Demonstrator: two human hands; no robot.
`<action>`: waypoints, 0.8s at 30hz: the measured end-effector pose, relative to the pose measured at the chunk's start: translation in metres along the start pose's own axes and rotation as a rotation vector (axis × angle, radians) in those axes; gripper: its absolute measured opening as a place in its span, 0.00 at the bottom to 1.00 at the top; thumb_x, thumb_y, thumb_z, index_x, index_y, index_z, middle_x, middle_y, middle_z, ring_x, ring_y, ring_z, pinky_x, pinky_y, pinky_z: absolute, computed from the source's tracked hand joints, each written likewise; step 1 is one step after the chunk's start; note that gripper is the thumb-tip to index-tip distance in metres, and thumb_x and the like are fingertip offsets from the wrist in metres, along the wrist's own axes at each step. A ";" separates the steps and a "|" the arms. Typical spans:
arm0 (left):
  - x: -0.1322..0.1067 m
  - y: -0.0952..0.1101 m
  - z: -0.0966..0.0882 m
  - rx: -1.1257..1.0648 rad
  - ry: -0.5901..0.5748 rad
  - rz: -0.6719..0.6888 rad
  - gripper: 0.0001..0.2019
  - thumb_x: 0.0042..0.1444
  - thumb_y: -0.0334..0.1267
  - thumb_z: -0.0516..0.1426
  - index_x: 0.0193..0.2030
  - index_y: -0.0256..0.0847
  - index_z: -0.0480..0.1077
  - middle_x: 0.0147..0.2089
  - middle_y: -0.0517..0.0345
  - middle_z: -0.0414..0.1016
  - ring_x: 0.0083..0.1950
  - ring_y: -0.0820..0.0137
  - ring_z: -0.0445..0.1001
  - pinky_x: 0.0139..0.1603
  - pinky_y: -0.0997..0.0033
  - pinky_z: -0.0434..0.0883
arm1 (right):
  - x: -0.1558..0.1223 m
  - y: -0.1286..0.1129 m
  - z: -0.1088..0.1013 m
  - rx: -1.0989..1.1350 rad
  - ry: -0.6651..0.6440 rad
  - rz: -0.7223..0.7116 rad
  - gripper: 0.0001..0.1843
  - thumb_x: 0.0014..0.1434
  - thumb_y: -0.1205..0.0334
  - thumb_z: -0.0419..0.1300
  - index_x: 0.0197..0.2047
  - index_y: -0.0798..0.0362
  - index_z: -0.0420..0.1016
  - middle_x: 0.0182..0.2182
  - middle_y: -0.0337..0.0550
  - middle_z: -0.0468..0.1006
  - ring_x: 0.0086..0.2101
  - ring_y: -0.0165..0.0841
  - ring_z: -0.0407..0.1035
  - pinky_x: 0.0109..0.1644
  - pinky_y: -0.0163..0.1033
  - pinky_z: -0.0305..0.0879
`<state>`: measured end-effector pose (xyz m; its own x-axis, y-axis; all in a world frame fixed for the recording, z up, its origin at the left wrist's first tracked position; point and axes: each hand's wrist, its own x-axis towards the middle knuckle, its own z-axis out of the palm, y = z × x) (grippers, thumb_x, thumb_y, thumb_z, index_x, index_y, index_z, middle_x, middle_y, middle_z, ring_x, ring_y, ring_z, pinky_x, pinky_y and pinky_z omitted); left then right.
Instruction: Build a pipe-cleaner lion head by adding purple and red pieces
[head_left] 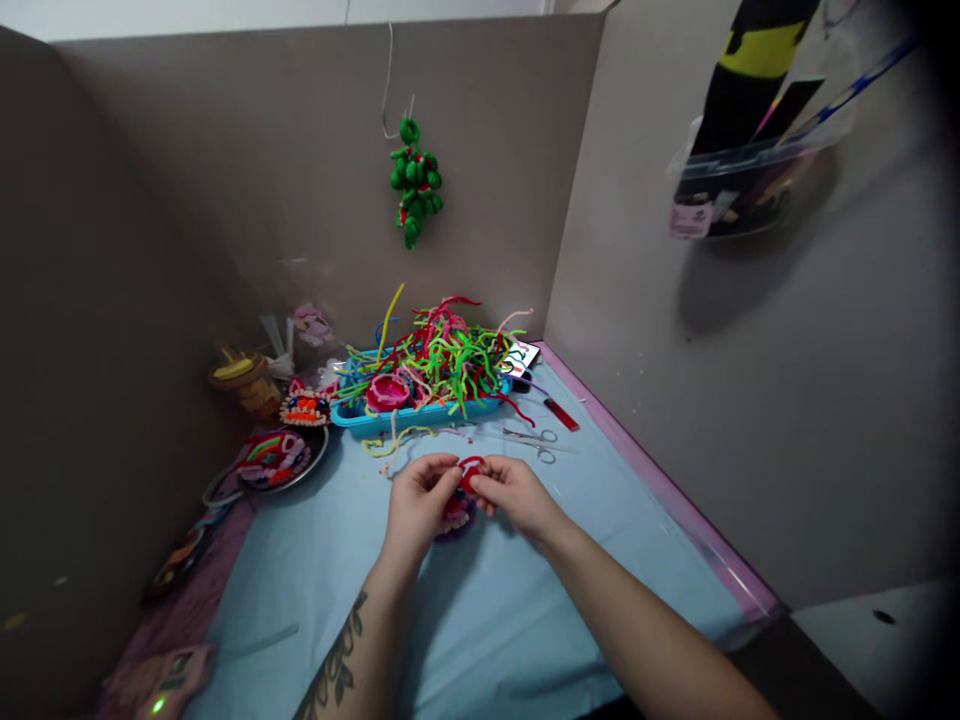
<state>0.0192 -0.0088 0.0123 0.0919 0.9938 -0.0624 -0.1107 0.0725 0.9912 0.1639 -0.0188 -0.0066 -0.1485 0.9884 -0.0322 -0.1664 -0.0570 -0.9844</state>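
Between the fingertips of both hands is a red pipe cleaner (pixel 470 476), bent into a small coil with a loop on top. My left hand (pixel 424 492) pinches it from the left, thumb and forefinger together. From the right, my right hand (pixel 517 492) grips it with the thumb across the front and the other fingers curled behind. Just beneath the hands, a purple and pink fuzzy piece (pixel 454 518) rests on the blue cloth, partly covered by the fingers. Scissors (pixel 541 445) lie a short way beyond my right hand.
A blue tray (pixel 346 418) heaped with coloured pipe cleaners (pixel 469 350) stands at the back. To the left are a metal plate (pixel 319 452) with fuzzy pieces and a pink device (pixel 169 680). A red object (pixel 561 414) lies at right. A plastic tub (pixel 739 200) hangs on the right wall.
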 end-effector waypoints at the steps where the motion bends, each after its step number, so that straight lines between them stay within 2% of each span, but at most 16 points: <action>1: 0.000 0.000 0.000 0.007 -0.008 -0.004 0.15 0.44 0.41 0.64 0.37 0.36 0.72 0.29 0.57 0.77 0.27 0.73 0.73 0.28 0.77 0.69 | -0.001 -0.001 0.000 -0.012 -0.018 0.004 0.12 0.48 0.55 0.62 0.26 0.55 0.68 0.17 0.34 0.70 0.17 0.24 0.61 0.19 0.29 0.56; 8: 0.000 -0.001 0.001 0.012 -0.026 0.008 0.15 0.41 0.42 0.65 0.34 0.36 0.73 0.28 0.57 0.76 0.26 0.73 0.73 0.28 0.77 0.70 | -0.003 -0.006 0.000 -0.113 -0.051 0.015 0.10 0.49 0.58 0.60 0.24 0.55 0.67 0.16 0.33 0.67 0.17 0.24 0.59 0.20 0.29 0.55; 13: 0.000 -0.004 0.002 0.006 -0.035 -0.038 0.16 0.41 0.45 0.65 0.34 0.36 0.72 0.24 0.58 0.75 0.22 0.75 0.71 0.24 0.78 0.68 | -0.003 -0.004 -0.003 -0.211 -0.044 -0.008 0.10 0.51 0.59 0.60 0.23 0.55 0.66 0.15 0.32 0.66 0.16 0.23 0.57 0.20 0.29 0.52; 20: -0.006 0.007 0.005 0.061 -0.066 -0.052 0.15 0.40 0.44 0.65 0.33 0.35 0.74 0.23 0.57 0.75 0.20 0.74 0.70 0.20 0.77 0.67 | -0.004 -0.004 -0.003 -0.210 -0.020 -0.017 0.09 0.49 0.63 0.58 0.22 0.53 0.63 0.14 0.30 0.63 0.16 0.23 0.56 0.19 0.29 0.50; 24: -0.006 0.007 0.004 0.107 -0.090 -0.076 0.15 0.39 0.43 0.65 0.31 0.35 0.73 0.22 0.57 0.75 0.19 0.73 0.70 0.18 0.77 0.66 | -0.004 -0.004 -0.003 -0.262 -0.007 -0.032 0.09 0.48 0.65 0.59 0.21 0.54 0.64 0.14 0.30 0.63 0.17 0.23 0.55 0.21 0.29 0.50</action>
<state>0.0213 -0.0144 0.0202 0.1845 0.9739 -0.1321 0.0057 0.1334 0.9910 0.1679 -0.0225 -0.0033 -0.1540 0.9881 0.0003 0.0872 0.0139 -0.9961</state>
